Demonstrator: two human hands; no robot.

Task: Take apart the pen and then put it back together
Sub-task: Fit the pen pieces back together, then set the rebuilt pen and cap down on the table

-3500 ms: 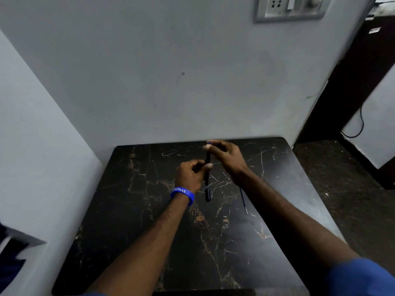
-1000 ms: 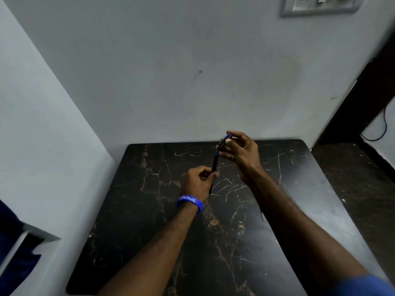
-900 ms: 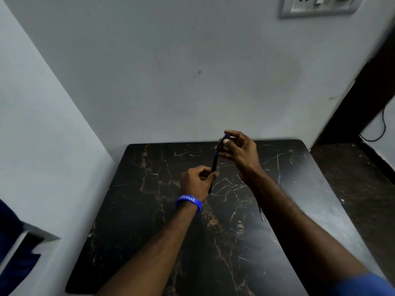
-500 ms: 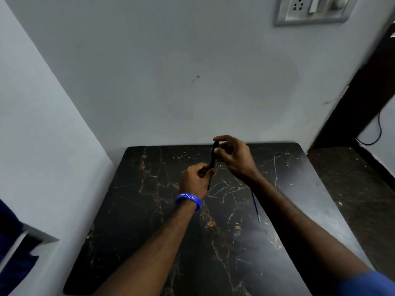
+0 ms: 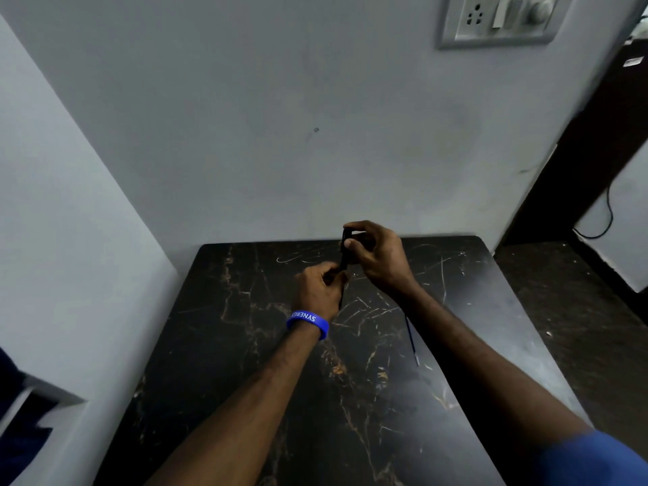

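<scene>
- Black pen barrel point(image 5: 344, 256) stands nearly upright above the marbled bench point(image 5: 245, 345), left hand point(image 5: 317, 292) pinching its lower part, right hand point(image 5: 377, 256) pinching the top.
- Thin refill point(image 5: 411, 340) lies on the bench beside the right forearm.
- Light, stiff, probably slick plastic: best gripped near each end.

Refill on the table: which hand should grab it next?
Right, probably. The refill lies beside the right forearm, while the left hand grips the pen barrel lower down; the right hand only pinches its top.
</scene>
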